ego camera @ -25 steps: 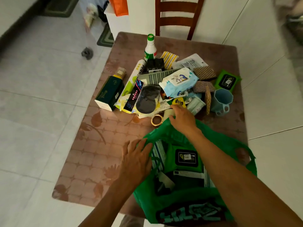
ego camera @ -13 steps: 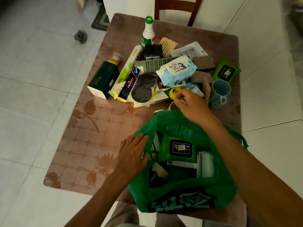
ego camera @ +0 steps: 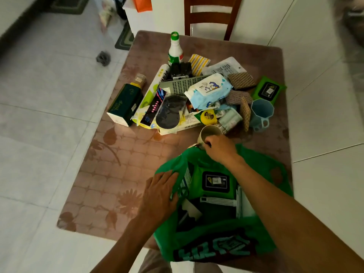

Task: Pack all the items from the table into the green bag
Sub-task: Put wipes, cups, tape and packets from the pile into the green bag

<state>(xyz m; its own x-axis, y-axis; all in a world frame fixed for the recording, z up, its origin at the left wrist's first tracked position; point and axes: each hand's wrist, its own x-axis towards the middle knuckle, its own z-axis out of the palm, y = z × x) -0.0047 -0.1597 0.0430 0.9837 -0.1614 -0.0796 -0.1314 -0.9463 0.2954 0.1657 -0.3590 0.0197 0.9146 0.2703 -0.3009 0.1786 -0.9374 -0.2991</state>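
A person's two bare arms reach over a brown patterned table (ego camera: pixel 122 174) seen from above. A green bag (ego camera: pixel 212 231) lies open at the table's near edge, toward the right corner, its mouth facing up. Inside it show a green wipes pack (ego camera: pixel 215 182) with a dark label and a flat white-framed item beside it.

The left hand (ego camera: pixel 160 196) lies flat, fingers stretched out, pressing the bag's left rim against the table.

The right hand (ego camera: pixel 220 149) is curled at the bag's far rim, fingers closed on the edge of a pale roll of tape (ego camera: pixel 209 133) — the roll is tilted, its hollow centre facing up, just above the bag's mouth.

The rest of the items sit in a heap across the middle and far half of the table: a dark green box (ego camera: pixel 126 104) at the left edge of the heap, a white bottle with a green cap (ego camera: pixel 175 50) at the far side, a pale blue baby-wipes pack (ego camera: pixel 208 89) in the centre, a yellow tape measure (ego camera: pixel 207 116), a blue cup (ego camera: pixel 261 114) and a second green wipes pack (ego camera: pixel 268 90) near the table's right edge.
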